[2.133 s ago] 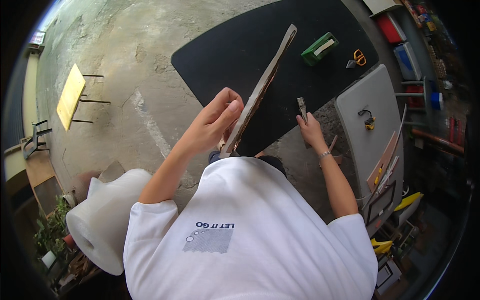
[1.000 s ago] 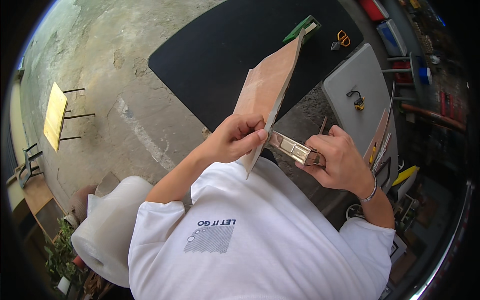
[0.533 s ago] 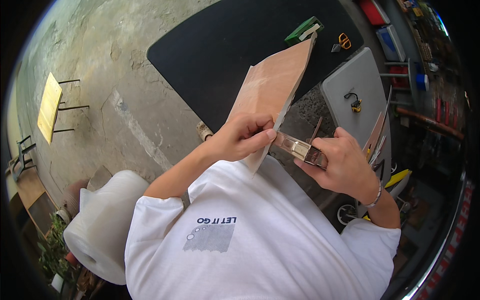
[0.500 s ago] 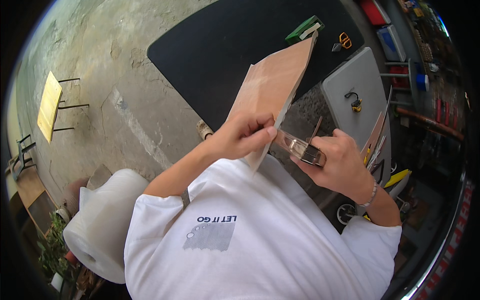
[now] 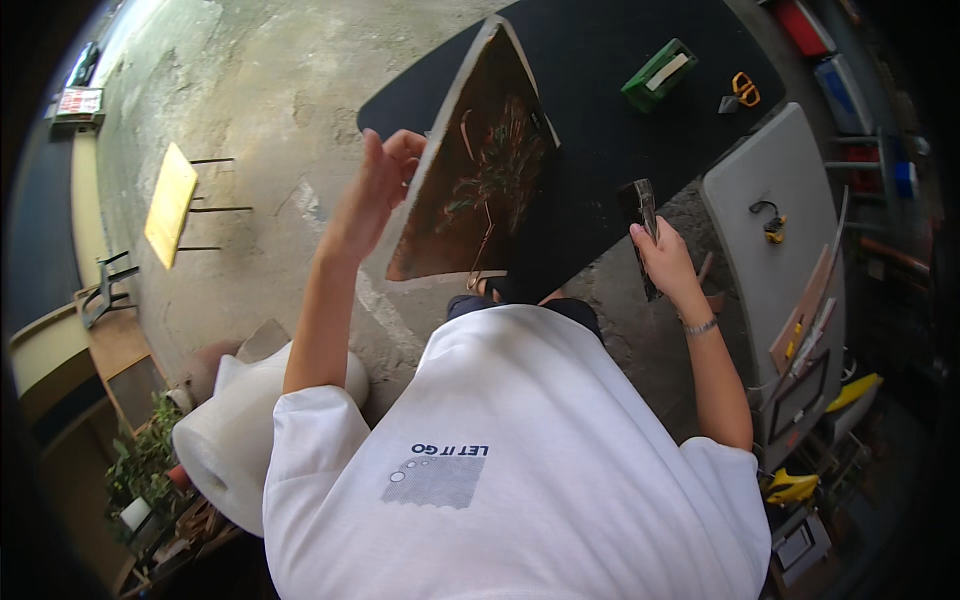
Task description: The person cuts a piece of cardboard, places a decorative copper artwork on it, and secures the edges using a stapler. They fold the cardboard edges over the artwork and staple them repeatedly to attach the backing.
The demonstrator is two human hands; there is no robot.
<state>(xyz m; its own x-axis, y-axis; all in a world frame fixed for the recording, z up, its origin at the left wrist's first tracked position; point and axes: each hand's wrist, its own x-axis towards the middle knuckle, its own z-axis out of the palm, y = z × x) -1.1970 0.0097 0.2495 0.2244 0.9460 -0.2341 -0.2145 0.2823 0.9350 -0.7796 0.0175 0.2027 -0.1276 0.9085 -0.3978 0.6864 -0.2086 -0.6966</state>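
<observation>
A painted panel [image 5: 470, 190] with dark brown and green floral marks stands tilted on edge above the near left part of the black table [image 5: 590, 150]. My left hand [image 5: 375, 195] is at its left edge, the fingers bent behind the pale rim and the thumb raised apart. The fingertips are hidden there. To the right, my right hand [image 5: 668, 262] is closed around a dark, shiny metal staple gun [image 5: 643, 215], held upright away from the panel.
A green open box [image 5: 660, 75] and orange-handled scissors [image 5: 742, 92] lie on the black table. On the right stands a grey table [image 5: 770, 170] with a small yellow-black tool [image 5: 772, 228]. At lower left is a bubble-wrap roll [image 5: 240, 450]; farther off, a yellow-topped table [image 5: 168, 205].
The panel has turned from its plain pale side to its painted side and moved forward. My left hand moved forward and left with it. My right hand drew the staple gun off the edge.
</observation>
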